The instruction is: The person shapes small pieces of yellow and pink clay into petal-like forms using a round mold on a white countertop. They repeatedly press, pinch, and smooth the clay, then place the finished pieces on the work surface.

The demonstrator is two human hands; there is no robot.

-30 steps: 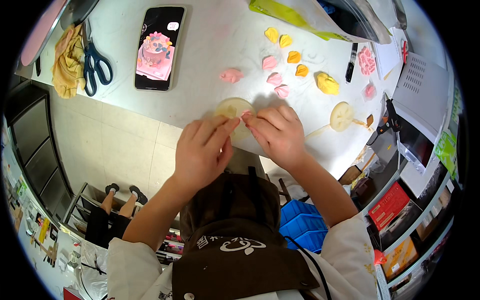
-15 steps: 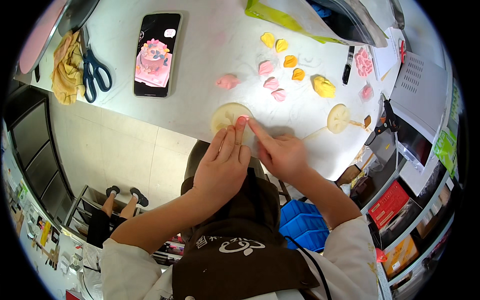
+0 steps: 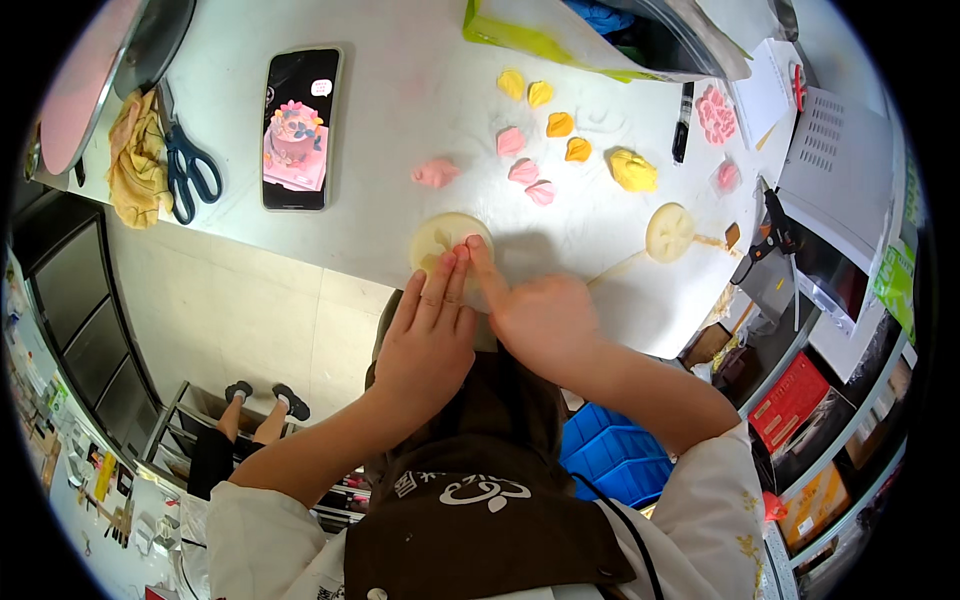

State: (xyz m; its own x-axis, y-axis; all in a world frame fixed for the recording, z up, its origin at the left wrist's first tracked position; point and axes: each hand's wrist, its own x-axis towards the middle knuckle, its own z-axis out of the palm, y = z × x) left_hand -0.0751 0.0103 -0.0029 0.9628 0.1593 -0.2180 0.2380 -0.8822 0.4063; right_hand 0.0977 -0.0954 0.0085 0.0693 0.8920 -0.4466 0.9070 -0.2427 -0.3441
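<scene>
A round cream-coloured mould with petal-shaped hollows lies near the table's front edge. The outstretched fingers of my left hand rest flat on its near part. From the right, the straight index finger of my right hand presses down beside them, its other fingers curled and mostly hidden. A trace of pink paste shows at the fingertips, mostly covered. Beyond the mould are a pink lump of paste, pink petals, yellow petals, orange petals and a larger yellow lump.
A second round mould lies to the right, near a glue gun. A phone showing a pink cake, scissors and a yellow cloth occupy the left. At the back stand an opened bag and a black marker.
My right index finger has moved closer against the left fingertips, covering the pink paste more. The view has shifted slightly; the things on the table have stayed put.
</scene>
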